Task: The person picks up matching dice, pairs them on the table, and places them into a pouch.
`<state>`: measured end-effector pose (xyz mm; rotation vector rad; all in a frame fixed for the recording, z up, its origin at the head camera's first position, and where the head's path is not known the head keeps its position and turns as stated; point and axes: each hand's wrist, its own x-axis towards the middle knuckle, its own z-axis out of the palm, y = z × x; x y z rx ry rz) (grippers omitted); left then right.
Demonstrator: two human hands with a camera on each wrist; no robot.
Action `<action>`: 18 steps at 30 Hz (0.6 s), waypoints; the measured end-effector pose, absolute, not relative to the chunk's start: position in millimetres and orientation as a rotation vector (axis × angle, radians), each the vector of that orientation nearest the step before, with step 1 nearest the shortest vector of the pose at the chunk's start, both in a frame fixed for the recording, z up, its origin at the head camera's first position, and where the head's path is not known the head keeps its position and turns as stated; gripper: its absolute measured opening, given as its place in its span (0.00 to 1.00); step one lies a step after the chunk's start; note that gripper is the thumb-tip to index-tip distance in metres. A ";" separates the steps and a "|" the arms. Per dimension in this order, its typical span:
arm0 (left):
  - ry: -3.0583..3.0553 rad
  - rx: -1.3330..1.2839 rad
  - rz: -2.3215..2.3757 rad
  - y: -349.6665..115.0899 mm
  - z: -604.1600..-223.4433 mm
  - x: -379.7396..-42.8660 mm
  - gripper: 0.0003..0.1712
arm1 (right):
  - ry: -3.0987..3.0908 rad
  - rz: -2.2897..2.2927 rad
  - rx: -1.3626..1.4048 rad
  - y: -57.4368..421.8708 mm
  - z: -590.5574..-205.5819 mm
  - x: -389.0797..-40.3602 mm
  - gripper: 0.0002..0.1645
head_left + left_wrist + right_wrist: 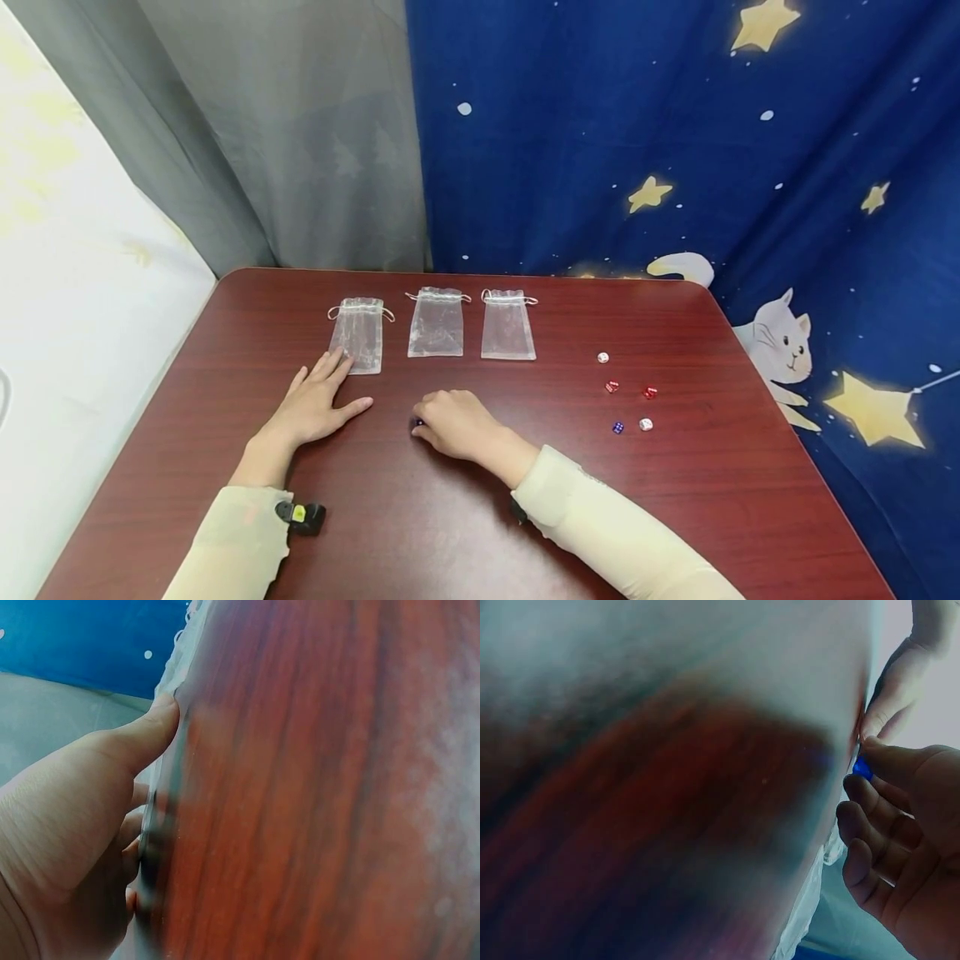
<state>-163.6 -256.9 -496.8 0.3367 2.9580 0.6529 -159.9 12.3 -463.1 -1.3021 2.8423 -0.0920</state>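
Three small sheer drawstring bags lie flat in a row near the far side: a left bag (362, 333), a middle bag (437, 325) and a right bag (507, 329). My left hand (311, 404) rests on the tabletop with fingers spread, its fingertips at the lower left edge of the left bag. Between thumb and fingers my right hand (457, 425) pinches a blue die (862, 767), just above or on the table in front of the middle bag. Most of that die is hidden by the fingers in the head view.
On the right of the brown table (720, 500) lie several dice: an upper white die (603, 357), a lower white die (646, 424), red dice (612, 387) and another blue die (618, 427). A blue starry curtain (540, 167) hangs behind the far edge.
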 end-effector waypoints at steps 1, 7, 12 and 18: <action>2.960 0.339 0.654 -256.6 -496.6 -163.7 0.54 | 2.840 -0.079 -1.299 11.4 -463.4 -160.0 0.08; 2.960 0.344 0.656 -255.1 -495.4 -163.5 0.55 | 2.817 -0.029 -1.280 8.7 -464.1 -159.5 0.08; 2.958 0.342 0.663 -254.7 -494.6 -163.6 0.54 | 2.820 -0.024 -1.270 7.9 -462.6 -158.9 0.09; 2.952 0.334 0.674 -253.5 -493.0 -163.0 0.54 | 2.811 -0.039 -1.251 8.9 -463.0 -158.7 0.10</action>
